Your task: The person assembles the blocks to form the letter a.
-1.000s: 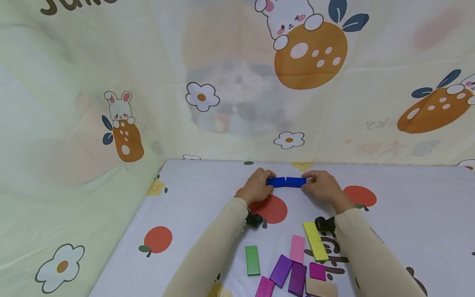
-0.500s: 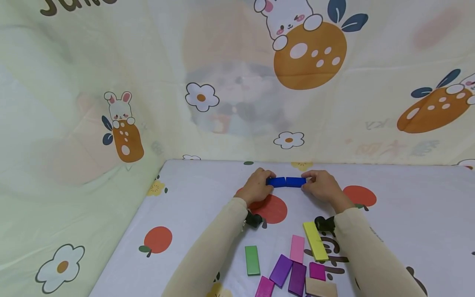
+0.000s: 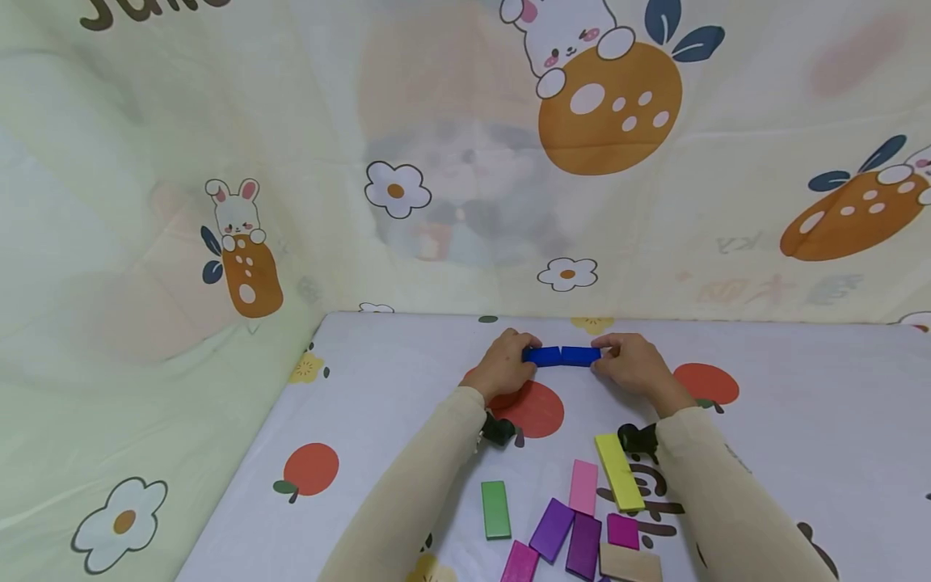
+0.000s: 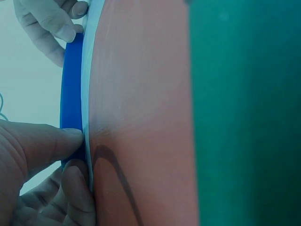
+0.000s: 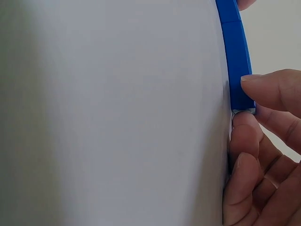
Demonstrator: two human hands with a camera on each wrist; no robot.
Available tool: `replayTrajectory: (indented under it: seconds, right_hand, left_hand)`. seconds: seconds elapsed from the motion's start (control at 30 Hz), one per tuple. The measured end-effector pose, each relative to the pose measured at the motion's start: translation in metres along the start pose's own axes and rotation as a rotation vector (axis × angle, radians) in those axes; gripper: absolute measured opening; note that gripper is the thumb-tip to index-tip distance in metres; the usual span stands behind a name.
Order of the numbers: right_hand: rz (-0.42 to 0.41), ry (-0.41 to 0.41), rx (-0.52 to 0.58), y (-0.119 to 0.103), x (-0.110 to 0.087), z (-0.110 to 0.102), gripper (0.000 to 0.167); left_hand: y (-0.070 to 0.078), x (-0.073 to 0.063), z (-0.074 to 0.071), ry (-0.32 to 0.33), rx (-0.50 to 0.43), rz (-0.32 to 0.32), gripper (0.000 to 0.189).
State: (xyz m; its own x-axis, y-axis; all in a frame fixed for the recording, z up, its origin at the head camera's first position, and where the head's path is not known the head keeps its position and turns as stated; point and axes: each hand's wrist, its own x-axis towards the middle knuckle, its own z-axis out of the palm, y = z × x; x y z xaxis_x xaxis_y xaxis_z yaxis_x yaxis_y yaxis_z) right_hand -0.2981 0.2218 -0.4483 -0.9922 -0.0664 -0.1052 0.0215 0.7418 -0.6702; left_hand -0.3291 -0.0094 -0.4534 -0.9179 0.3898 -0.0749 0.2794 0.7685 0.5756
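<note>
Two blue building blocks lie end to end near the back of the cloth-covered table, the left block (image 3: 544, 357) meeting the right block (image 3: 580, 356) with a thin notch showing at the seam. My left hand (image 3: 503, 364) pinches the outer end of the left block between thumb and fingers. At the opposite end, my right hand (image 3: 634, 368) pinches the right block. In the right wrist view the right block (image 5: 237, 61) has a thumb on its side and curled fingers at its end. The left wrist view shows the left hand's thumb (image 4: 56, 143) across the blue.
Nearer the body lie a green block (image 3: 496, 510), a yellow block (image 3: 619, 473), a pink block (image 3: 583, 487), purple blocks (image 3: 552, 529), magenta blocks (image 3: 622, 531) and a tan block (image 3: 630, 563). A patterned curtain (image 3: 465, 242) rises behind the table.
</note>
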Motion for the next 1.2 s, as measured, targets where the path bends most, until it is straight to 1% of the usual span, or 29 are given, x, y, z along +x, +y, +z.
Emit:
replayTrajectory:
  seconds: [0.17, 0.37, 0.67, 0.87, 1.2]
  right_hand:
    - [0.007, 0.000, -0.004, 0.0018, -0.0001, 0.0004, 0.043]
    - [-0.008, 0.012, -0.003, 0.0031, 0.0000, 0.0002, 0.042]
    - [0.001, 0.005, 0.006, -0.0002, -0.0017, -0.0010, 0.043]
    - [0.003, 0.003, 0.012, -0.0005, -0.0023, -0.0013, 0.045]
    - [0.011, 0.007, -0.001, -0.0001, -0.0008, 0.0001, 0.042]
  left_hand:
    - [0.0000, -0.0002, 0.0020, -0.003, -0.003, 0.000, 0.038]
    - [0.0008, -0.0003, 0.0016, -0.001, -0.008, -0.003, 0.038]
    - [0.0025, -0.0010, 0.0001, -0.002, -0.029, -0.018, 0.039]
    - [0.0026, -0.0005, 0.0007, -0.007, -0.026, -0.026, 0.039]
    - [0.0007, -0.0003, 0.0014, 0.000, -0.024, -0.016, 0.039]
